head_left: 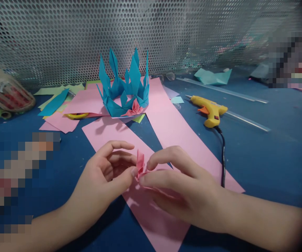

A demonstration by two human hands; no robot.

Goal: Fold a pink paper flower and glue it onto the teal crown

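Here our fingertips met on a small pink folded piece (140, 165), which stood up between the two hands just above a long pink paper strip (119, 134) on the blue table (271, 154). The left hand (106, 175) pressed its thumb against one side of the piece while its other fingers curled loosely open above, and the right hand (177, 185) pinched the opposite side between thumb and forefinger, so that the fold was steadied from both sides. We judged that the hands rested low over the strip to keep the work braced. A second pink strip (171, 126) ran beside the first. Farther back stood a blue paper crown (124, 87) with a pink paper flower (133, 109) on its front rim, set well apart from the hands, seemingly out of the way. A yellow glue gun (210, 109) lay to the right, its cord trailing toward us, within reach, with clear glue sticks (247, 120) beside it.
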